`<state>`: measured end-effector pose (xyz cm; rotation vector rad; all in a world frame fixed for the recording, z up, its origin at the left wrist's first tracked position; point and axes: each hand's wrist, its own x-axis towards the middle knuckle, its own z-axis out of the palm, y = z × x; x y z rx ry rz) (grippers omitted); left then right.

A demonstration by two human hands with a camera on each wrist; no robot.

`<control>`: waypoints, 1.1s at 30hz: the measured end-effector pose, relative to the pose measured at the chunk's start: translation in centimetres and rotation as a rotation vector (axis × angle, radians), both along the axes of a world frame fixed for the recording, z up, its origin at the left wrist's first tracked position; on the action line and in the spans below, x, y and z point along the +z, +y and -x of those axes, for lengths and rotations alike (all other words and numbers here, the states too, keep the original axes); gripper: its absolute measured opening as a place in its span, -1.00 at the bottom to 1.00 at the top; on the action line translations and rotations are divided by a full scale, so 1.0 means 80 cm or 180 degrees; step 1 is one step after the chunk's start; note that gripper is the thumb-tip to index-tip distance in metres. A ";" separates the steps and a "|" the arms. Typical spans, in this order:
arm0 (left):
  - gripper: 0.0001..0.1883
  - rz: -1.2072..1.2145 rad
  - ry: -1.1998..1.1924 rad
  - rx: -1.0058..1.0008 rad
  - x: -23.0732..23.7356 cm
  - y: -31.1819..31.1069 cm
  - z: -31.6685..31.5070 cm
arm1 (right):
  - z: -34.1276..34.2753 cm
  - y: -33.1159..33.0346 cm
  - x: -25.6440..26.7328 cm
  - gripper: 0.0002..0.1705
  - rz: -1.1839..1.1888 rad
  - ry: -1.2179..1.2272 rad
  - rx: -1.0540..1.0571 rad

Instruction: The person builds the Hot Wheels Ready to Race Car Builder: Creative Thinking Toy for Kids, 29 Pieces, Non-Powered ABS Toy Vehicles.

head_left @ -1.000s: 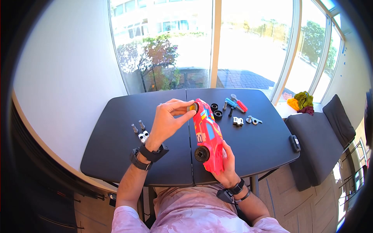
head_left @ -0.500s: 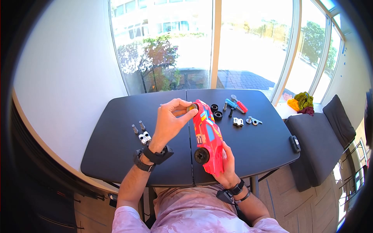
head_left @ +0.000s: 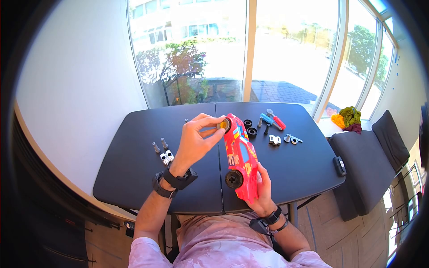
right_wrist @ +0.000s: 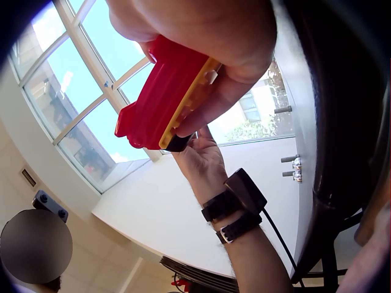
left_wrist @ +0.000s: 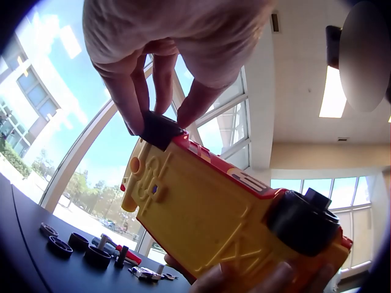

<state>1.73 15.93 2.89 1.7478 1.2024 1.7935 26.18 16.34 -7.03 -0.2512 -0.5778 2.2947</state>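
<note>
Pinching a round black plastic wheel (left_wrist: 160,129) at the far end of a red plastic toy car with a yellow underside (head_left: 238,154), the left hand (head_left: 196,140) keeps the same narrow grip as a second ago. The right hand (head_left: 262,192) still holds the car's near end in its grip, tilted above the black tabletop (head_left: 129,147). Beside the left wrist, a small white-and-black plastic piece (head_left: 166,157) now shows more fully; two loose black wheels (head_left: 252,132) lie where they did.
</note>
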 end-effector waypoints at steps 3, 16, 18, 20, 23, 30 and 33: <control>-0.69 0.0046 -0.0012 0.0038 0.001 0.001 0.000 | 0.000 -0.001 -0.001 -0.28 0.0025 -0.0008 -0.0023; -0.77 0.0317 -0.0026 0.0375 0.013 -0.003 -0.010 | -0.003 0.000 -0.004 -0.24 -0.0218 0.0078 0.0065; -0.74 0.0389 -0.0031 0.0466 0.018 -0.007 -0.014 | -0.001 -0.002 -0.001 -0.25 -0.0129 0.0034 0.0010; -0.69 0.0239 0.0036 0.0380 0.016 -0.007 -0.016 | 0.001 -0.005 0.003 -0.27 0.0023 -0.0025 -0.0067; -0.65 0.0142 0.0143 0.0262 0.009 -0.003 -0.012 | 0.001 -0.003 -0.001 -0.27 -0.0027 -0.0028 -0.0069; -0.71 0.0092 0.0185 0.0113 0.009 -0.007 -0.006 | 0.001 -0.002 0.000 -0.27 0.0043 0.0020 -0.0012; -0.72 0.0154 0.0130 0.0119 0.012 -0.008 -0.007 | 0.000 -0.001 -0.001 -0.28 0.0031 0.0021 0.0000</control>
